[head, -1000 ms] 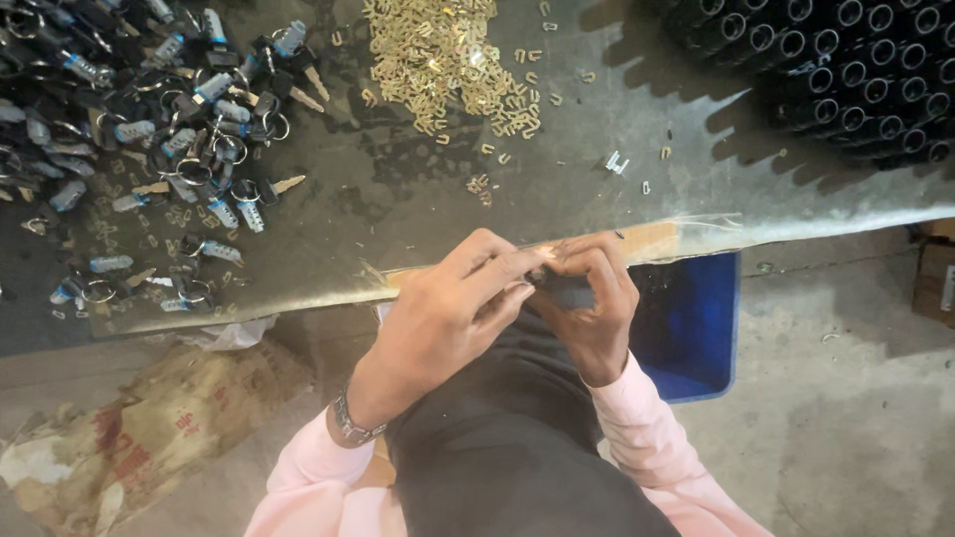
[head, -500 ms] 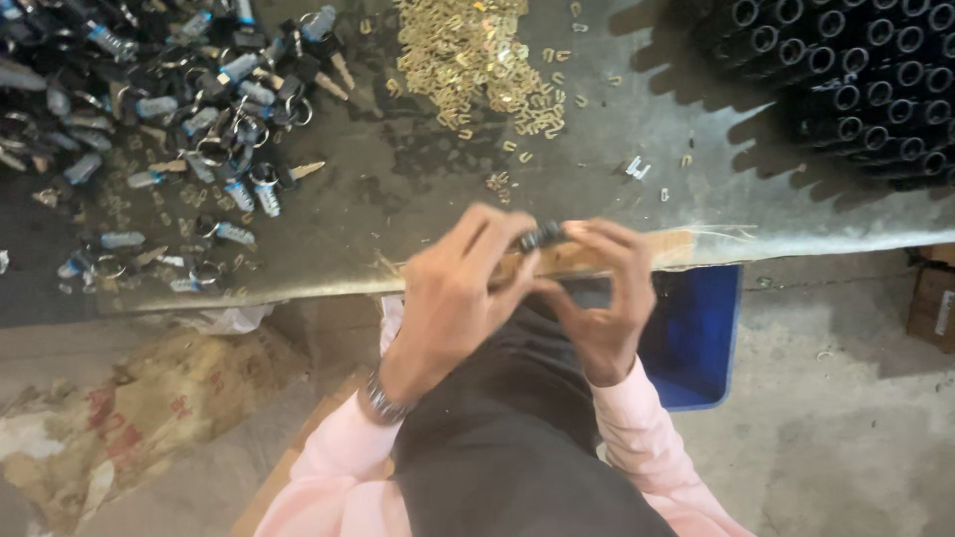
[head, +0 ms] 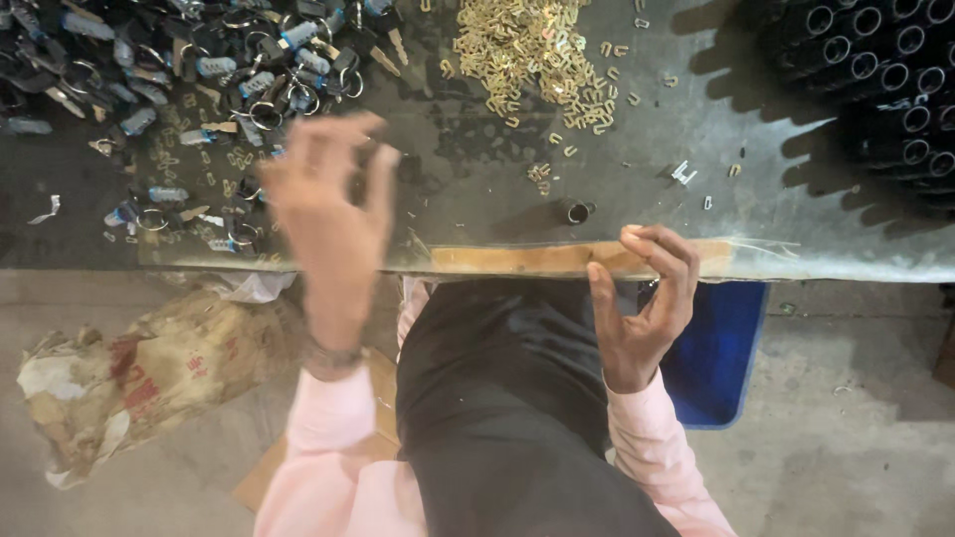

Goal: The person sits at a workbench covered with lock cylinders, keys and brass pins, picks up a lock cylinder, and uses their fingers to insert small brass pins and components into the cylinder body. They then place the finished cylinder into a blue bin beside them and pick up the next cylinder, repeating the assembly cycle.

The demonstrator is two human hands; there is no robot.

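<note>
Lower centre: pink sleeves, dark apron. Right hand [head: 642, 303] at counter [head: 637, 214] front edge, fingers curled half open, holding nothing. Left hand [head: 328, 214] blurred, raised over counter left of centre, fingers spread loosely, nothing seen in grasp. Small dark cylindrical cap [head: 577, 212] stands on counter just above right hand. Upper left: heap of key rings with blue tags [head: 199, 70]. Top centre: pile of brass clips [head: 527, 50]. Upper right: black tubes [head: 875, 70].

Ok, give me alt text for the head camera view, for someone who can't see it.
A person's blurred left hand is raised over a grey metal workbench, while the right hand hangs open at its edge. A pile of small brass clips and a small dark metal cylinder lie on the bench.
</note>
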